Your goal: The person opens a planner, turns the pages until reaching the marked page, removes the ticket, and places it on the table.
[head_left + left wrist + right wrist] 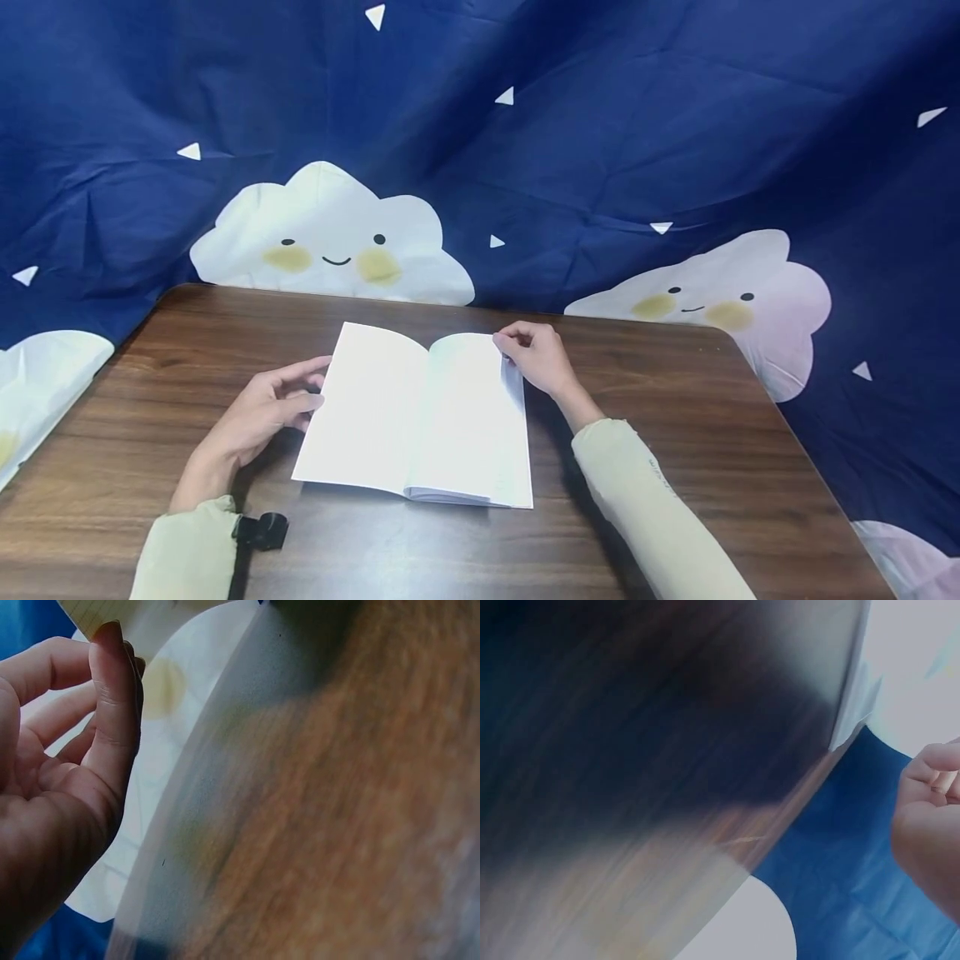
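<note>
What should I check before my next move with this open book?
1. Book within the edges of the table in the head view: ok.
2. Book open, with its inner pages showing: ok.
3. Left grip at the book's left edge: ok.
4. Right grip at the right page, near its top outer corner: ok.
5. Only one sheet pinched there: cannot tell.
6. Page contents legible: not ok; the head view shows washed-out white.
</note>
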`<state>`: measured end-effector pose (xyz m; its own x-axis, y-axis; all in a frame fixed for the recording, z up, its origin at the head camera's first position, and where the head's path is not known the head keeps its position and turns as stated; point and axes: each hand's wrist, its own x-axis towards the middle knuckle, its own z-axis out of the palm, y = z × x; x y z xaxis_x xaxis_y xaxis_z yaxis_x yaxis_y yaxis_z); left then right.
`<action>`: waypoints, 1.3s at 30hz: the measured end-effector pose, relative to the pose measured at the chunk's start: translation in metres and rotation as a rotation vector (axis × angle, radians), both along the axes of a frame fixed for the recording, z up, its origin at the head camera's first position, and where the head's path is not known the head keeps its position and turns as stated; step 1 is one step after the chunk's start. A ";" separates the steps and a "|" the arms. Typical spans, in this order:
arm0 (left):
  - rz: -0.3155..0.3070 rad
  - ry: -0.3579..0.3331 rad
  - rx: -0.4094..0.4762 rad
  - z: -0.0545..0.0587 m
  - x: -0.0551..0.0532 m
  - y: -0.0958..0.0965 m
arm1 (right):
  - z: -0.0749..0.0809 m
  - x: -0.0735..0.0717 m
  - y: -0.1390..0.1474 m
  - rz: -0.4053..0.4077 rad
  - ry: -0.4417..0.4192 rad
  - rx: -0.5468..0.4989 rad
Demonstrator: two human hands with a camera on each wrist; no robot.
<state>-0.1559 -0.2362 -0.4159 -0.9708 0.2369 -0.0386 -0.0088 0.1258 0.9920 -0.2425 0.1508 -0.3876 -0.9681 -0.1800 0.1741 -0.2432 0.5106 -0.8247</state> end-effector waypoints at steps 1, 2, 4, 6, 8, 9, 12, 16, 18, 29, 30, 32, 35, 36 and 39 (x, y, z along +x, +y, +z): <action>-0.002 0.001 0.001 0.000 0.000 0.000 | 0.001 0.000 -0.002 -0.001 -0.011 -0.020; -0.002 0.001 0.001 0.000 0.000 0.000 | 0.002 0.001 -0.003 -0.002 -0.024 -0.043; -0.002 0.000 -0.001 0.000 0.000 0.001 | 0.003 0.001 -0.006 0.001 -0.055 -0.096; 0.001 -0.004 -0.003 0.000 0.000 0.001 | 0.005 0.000 -0.010 -0.002 -0.095 -0.151; -0.001 -0.010 -0.002 0.000 0.000 0.002 | 0.007 0.001 -0.013 -0.008 -0.131 -0.200; -0.003 -0.008 -0.002 0.000 0.000 0.002 | 0.008 0.000 -0.015 -0.011 -0.143 -0.222; -0.001 -0.001 -0.005 0.001 0.000 0.002 | 0.011 0.000 -0.022 -0.010 -0.177 -0.264; 0.005 0.014 -0.015 0.003 0.001 0.000 | 0.013 -0.001 -0.031 0.010 -0.226 -0.299; -0.002 0.021 -0.010 0.003 0.001 0.000 | 0.014 -0.001 -0.035 0.007 -0.244 -0.314; 0.001 -0.008 -0.005 0.004 0.002 0.000 | 0.008 0.001 -0.060 0.041 -0.311 -0.412; 0.003 -0.006 -0.003 0.004 0.002 0.001 | 0.008 0.000 -0.062 0.043 -0.308 -0.417; 0.000 0.002 0.002 0.005 0.002 0.002 | 0.006 -0.001 -0.067 0.041 -0.305 -0.424; -0.002 -0.001 0.005 0.007 0.002 0.002 | 0.003 -0.002 -0.074 0.035 -0.323 -0.423; -0.002 -0.002 0.002 0.007 0.003 0.002 | 0.002 -0.003 -0.076 0.035 -0.330 -0.425; 0.000 -0.003 0.008 0.008 0.003 0.003 | -0.001 -0.004 -0.082 0.038 -0.351 -0.427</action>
<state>-0.1531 -0.2335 -0.4080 -0.9707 0.2372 -0.0392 -0.0113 0.1178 0.9930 -0.2465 0.0686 -0.3884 -0.9754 -0.2002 -0.0926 0.0717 0.1093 -0.9914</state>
